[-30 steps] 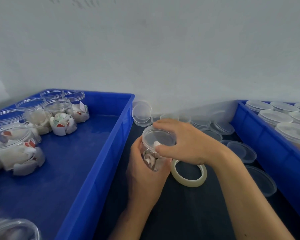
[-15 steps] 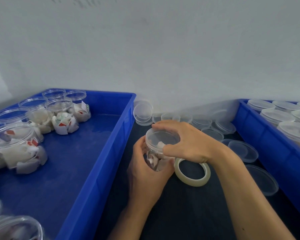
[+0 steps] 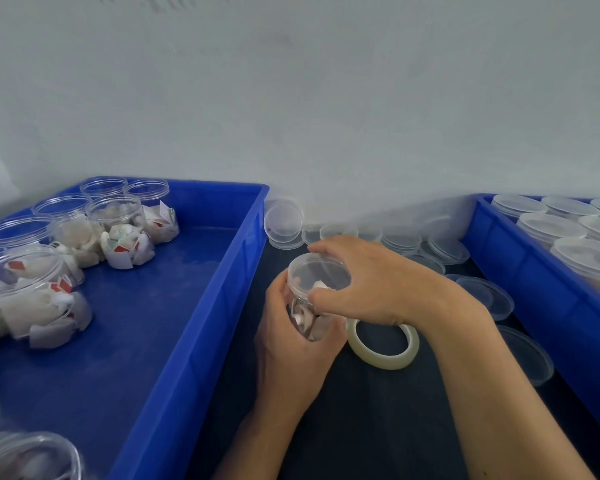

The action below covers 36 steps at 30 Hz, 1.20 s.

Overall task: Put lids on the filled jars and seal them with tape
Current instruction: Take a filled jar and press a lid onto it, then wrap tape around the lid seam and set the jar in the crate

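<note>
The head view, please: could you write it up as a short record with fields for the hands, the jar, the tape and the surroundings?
left hand: grips the body of the jar from below
right hand: fingers curled round the lid's rim
jar: clear, filled with paper-wrapped pieces, held above the dark table
lid: clear, sitting on the jar's mouth
tape roll: lies flat on the table, partly under the right wrist
left bin: blue, holds filled open jars
right bin: blue, holds lidded jars
loose lids: spread between the bins

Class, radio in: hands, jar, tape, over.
Left hand grips jar. Right hand holds lid on it. Tape roll untouched beside. Nothing blocking.
</note>
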Motion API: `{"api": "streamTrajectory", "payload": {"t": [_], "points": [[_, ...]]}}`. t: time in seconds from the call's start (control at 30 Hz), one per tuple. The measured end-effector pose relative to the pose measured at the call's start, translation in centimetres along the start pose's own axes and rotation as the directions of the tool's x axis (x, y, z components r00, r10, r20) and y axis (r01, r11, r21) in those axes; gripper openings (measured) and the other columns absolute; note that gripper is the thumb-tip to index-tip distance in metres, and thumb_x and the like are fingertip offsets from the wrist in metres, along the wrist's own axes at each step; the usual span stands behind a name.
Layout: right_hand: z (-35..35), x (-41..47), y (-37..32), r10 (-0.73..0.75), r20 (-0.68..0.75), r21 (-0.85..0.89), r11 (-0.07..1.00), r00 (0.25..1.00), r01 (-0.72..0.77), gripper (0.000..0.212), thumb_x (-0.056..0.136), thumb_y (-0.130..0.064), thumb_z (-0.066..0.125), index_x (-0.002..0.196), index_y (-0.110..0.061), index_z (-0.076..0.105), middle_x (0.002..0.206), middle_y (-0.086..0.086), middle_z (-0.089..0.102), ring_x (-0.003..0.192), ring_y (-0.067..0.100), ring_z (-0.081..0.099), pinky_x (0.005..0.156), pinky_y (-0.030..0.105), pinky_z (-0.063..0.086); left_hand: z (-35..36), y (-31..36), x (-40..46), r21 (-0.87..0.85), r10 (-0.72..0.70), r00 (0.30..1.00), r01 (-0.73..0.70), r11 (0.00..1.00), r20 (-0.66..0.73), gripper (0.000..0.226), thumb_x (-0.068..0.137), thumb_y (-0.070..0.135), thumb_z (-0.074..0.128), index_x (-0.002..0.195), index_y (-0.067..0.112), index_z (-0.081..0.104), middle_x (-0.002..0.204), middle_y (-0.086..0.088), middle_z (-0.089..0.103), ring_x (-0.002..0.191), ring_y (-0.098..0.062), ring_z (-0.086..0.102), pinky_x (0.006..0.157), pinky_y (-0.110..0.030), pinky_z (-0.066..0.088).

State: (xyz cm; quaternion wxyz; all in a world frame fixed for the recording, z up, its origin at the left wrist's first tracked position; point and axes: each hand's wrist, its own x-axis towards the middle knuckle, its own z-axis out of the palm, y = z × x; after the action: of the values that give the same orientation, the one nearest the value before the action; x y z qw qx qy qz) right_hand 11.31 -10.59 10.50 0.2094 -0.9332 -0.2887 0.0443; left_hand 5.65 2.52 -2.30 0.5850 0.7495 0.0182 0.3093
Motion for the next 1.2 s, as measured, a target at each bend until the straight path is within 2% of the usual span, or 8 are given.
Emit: {"api": "streamTrajectory", "payload": {"t": [0.13,0.23,0.43,0.6,0.67,0.9,1.07,1.2], "points": [[-0.3,-0.3,-0.6,-0.022,-0.011,-0.075,0.997,1.0,0.021,0.08,0.087,-0.065,0.061,0.159,-0.046,0.032,0.162,-0.023,0.034,0.147,0.006,0.035,0.116,0.038,0.038,0.0,0.2,0.0,0.003,0.017,1.0,-0.017,1.0,-0.005,0.073,0.075,0.054,0.084,0.139,0.052,0.049,0.128,0.028,0.066,0.115,0.006,0.066,0.084,-0.008,0.052],[-0.4,-0.4,-0.6,-0.058,-0.001,-0.048,0.997,0.998,0.058,0.078,0.09,-0.058,0.064,0.16,-0.048,0.03,0.164,-0.023,0.031,0.15,0.004,0.031,0.118,0.034,0.034,-0.1,0.2,0.0,0.006,0.026,1.0,-0.026,1.0,-0.006,0.074,0.077,0.053,0.084,0.141,0.05,0.049,0.131,0.03,0.065,0.119,0.008,0.064,0.085,-0.006,0.05],[-0.3,-0.4,-0.4,-0.071,-0.004,-0.046,0.996,0.997,0.071,0.073,0.09,-0.051,0.067,0.157,-0.046,0.037,0.158,-0.021,0.038,0.143,0.004,0.036,0.102,0.024,0.03,-0.2,0.2,0.0,0.01,0.018,1.0,-0.018,1.0,0.0,0.08,0.073,0.057,0.086,0.143,0.046,0.049,0.131,0.031,0.064,0.118,0.009,0.063,0.085,-0.005,0.05],[0.4,-0.1,-0.8,0.056,-0.115,-0.229,0.97,0.992,-0.081,0.068,0.082,-0.08,0.056,0.136,-0.037,0.051,0.124,-0.01,0.049,0.113,0.015,0.05,0.083,0.036,0.038,-0.2,0.5,-0.1,0.007,0.033,0.998,-0.033,0.999,0.054,0.072,0.075,0.049,0.085,0.139,0.047,0.051,0.126,0.025,0.067,0.115,0.002,0.068,0.081,-0.01,0.055],[0.8,0.1,-1.0,0.1,-0.134,-0.281,0.95,0.986,-0.134,0.073,0.084,-0.084,0.049,0.135,-0.033,0.051,0.121,-0.007,0.048,0.109,0.018,0.049,0.081,0.039,0.038,-0.1,0.5,-0.2,0.003,0.035,0.996,-0.036,0.999,0.081,0.07,0.077,0.043,0.085,0.138,0.043,0.052,0.123,0.025,0.068,0.112,0.002,0.068,0.079,-0.009,0.054],[-0.5,-0.4,-0.3,-0.009,0.024,-0.128,0.992,1.0,0.012,0.081,0.09,-0.07,0.059,0.161,-0.039,0.035,0.16,-0.014,0.038,0.149,0.01,0.033,0.111,0.034,0.034,-0.1,0.7,-0.2,-0.009,0.034,0.996,-0.034,0.999,0.085,0.071,0.077,0.047,0.087,0.139,0.044,0.053,0.127,0.027,0.067,0.117,0.004,0.066,0.083,-0.007,0.052],[-0.2,-0.1,-0.1,0.012,-0.072,-0.156,0.988,0.997,-0.023,0.074,0.081,-0.077,0.065,0.143,-0.037,0.054,0.131,-0.012,0.055,0.125,0.015,0.049,0.089,0.031,0.037,-0.1,0.5,-0.4,0.01,0.019,0.997,-0.02,1.0,0.074,0.069,0.076,0.046,0.086,0.135,0.051,0.052,0.125,0.028,0.067,0.116,0.007,0.065,0.083,-0.005,0.051],[1.3,0.4,-0.8,0.056,-0.217,-0.283,0.952,0.975,-0.117,0.085,0.075,-0.093,0.047,0.127,-0.027,0.06,0.115,-0.007,0.051,0.109,0.02,0.053,0.08,0.036,0.041,0.1,0.4,-0.3,0.014,0.022,0.997,-0.023,1.0,0.068,0.064,0.076,0.042,0.089,0.127,0.053,0.052,0.121,0.023,0.069,0.112,0.002,0.068,0.079,-0.008,0.053]]}}
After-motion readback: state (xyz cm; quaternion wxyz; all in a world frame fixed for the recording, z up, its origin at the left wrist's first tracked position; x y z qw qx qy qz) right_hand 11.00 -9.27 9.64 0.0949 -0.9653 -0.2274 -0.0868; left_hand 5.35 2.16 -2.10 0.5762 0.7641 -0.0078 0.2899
